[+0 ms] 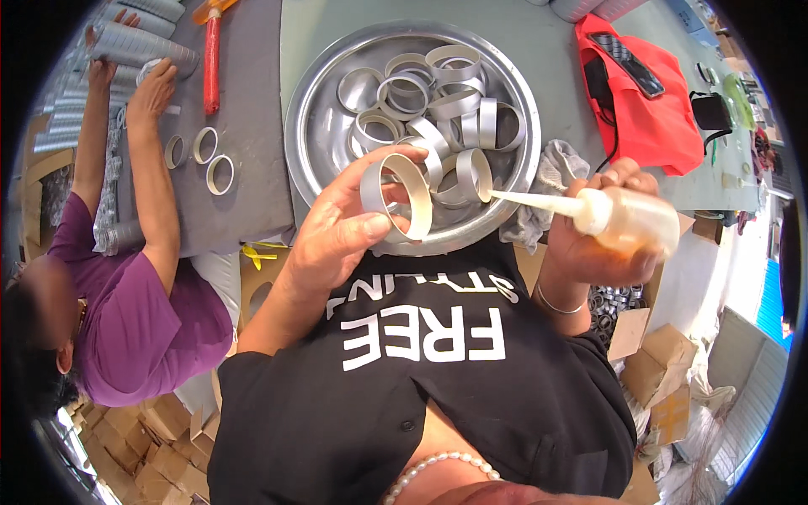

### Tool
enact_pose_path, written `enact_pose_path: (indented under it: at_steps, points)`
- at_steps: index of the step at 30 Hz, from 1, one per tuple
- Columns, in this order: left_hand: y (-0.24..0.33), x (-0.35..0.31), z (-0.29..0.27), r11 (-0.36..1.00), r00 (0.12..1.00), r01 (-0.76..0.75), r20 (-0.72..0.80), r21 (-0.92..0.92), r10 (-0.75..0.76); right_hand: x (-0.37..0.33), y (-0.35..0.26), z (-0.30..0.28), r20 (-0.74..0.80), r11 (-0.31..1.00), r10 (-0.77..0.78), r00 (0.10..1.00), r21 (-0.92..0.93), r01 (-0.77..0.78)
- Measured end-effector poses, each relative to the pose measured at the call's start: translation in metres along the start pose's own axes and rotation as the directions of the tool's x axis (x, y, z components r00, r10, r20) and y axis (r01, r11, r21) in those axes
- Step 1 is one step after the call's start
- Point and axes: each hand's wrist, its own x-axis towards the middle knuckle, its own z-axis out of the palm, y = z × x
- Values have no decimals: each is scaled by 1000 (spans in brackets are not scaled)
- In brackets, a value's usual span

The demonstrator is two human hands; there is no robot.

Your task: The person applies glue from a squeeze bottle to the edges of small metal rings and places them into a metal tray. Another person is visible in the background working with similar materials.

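Note:
Between the fingers and thumb of my left hand [332, 227] is a silver-grey ring [373, 190] with a cream inner face, held upright over the near edge of a round metal tray [305, 160]. My right hand [581, 244] grips a clear squeeze bottle [644, 220] holding some amber liquid. Its long pale nozzle [534, 200] points left, the tip apart from the held ring and by another ring [476, 175] in the tray. Several similar loose rings [404, 94] lie heaped in the tray.
Beyond my right hand lie a grey rag [562, 167] and a red cloth bag [665, 126] with a phone [627, 65] on it. At left, a co-worker in purple [160, 337] handles stacked grey rings [139, 44]. A red-handled tool [212, 63] and three rings [220, 174] lie on the table.

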Motion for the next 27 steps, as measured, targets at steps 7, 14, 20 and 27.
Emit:
enact_pose_path:
  at_steps: [7, 14, 20, 27]
  points:
    - [13, -1, -4, 978, 987, -91, -115, 189, 115, -8, -5, 22, -66, 999, 6, 998, -51, -10]
    - [13, 21, -68, 773, 702, -521, -332, 362, 630, 39, 36, -41, 295, 511, 460, 838, 684, -521]
    - [-6, 16, -72, 344, 435, -620, -56, 705, 899, 41, 77, -85, 198, 652, 478, 856, 573, -497]
    - [15, 64, -80, 296, 422, -673, 24, 677, 906, 93, 120, -98, 126, 681, 558, 820, 495, -539]
